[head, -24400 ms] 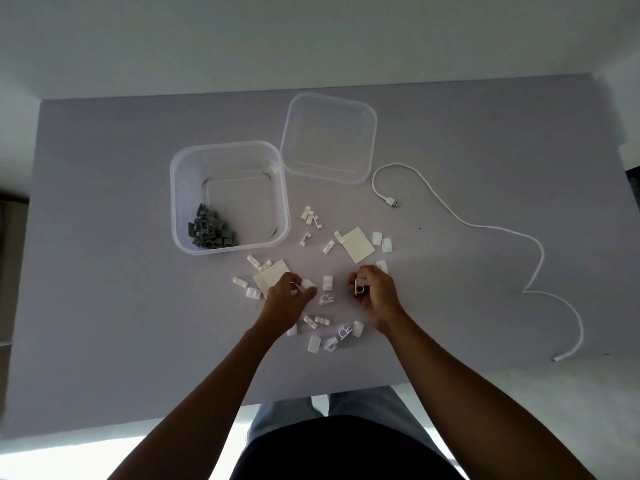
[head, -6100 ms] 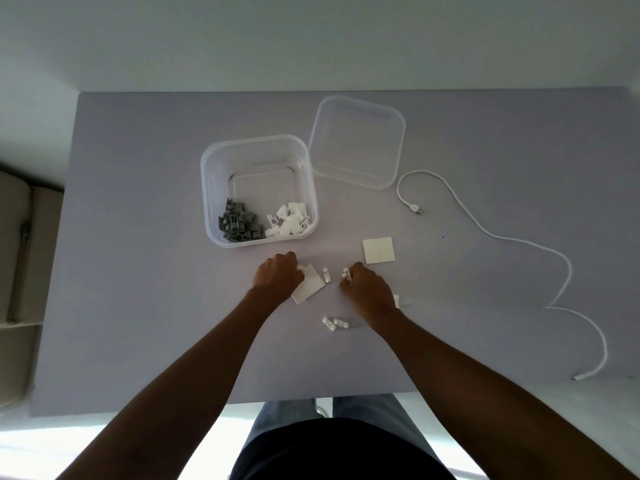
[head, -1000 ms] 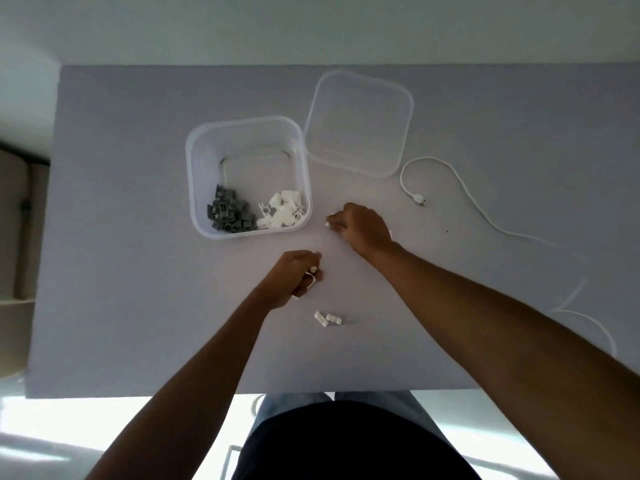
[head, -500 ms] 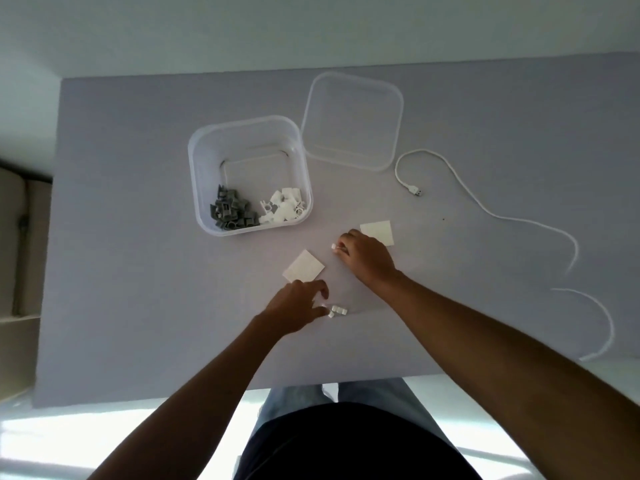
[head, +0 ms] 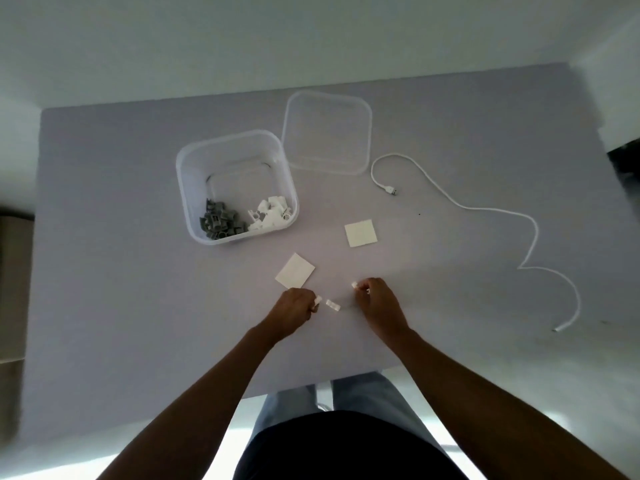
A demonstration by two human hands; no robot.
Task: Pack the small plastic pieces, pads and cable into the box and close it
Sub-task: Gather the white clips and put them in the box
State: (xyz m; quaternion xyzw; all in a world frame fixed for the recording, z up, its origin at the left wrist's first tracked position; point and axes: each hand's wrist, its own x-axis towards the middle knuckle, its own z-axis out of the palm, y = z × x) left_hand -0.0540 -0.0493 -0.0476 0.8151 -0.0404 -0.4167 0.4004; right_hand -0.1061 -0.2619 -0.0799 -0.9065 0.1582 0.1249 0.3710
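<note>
White loose piece [head: 333,305] is the last one on the table's near edge; left hand [head: 293,310] and right hand [head: 375,304] came back, each pinching one.

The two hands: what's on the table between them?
One small white plastic piece lies on the table between the left hand and right hand, seen in the head view.

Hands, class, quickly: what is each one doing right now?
Left hand: fingers curled, pinching a small white piece.
Right hand: fingers curled, pinching another small white piece.
</note>
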